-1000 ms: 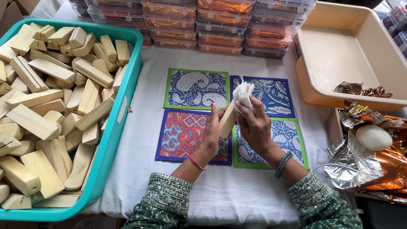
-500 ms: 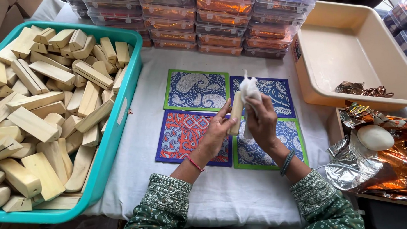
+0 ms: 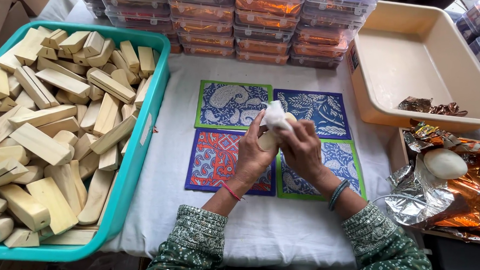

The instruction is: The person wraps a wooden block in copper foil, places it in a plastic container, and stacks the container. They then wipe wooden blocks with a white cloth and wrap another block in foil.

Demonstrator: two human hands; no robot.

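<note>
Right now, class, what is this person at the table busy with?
Both hands, the left hand and the right hand, hold a pale wooden piece with a white cloth against it, above four patterned mats. A teal bin of similar wooden pieces stands to the left, a beige tub to the right.

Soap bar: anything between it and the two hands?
Nothing visible. Both the left hand and right hand grip the pale soap bar directly above the patterned mats. A white tissue lies over its top end, under the right fingertips.
</note>
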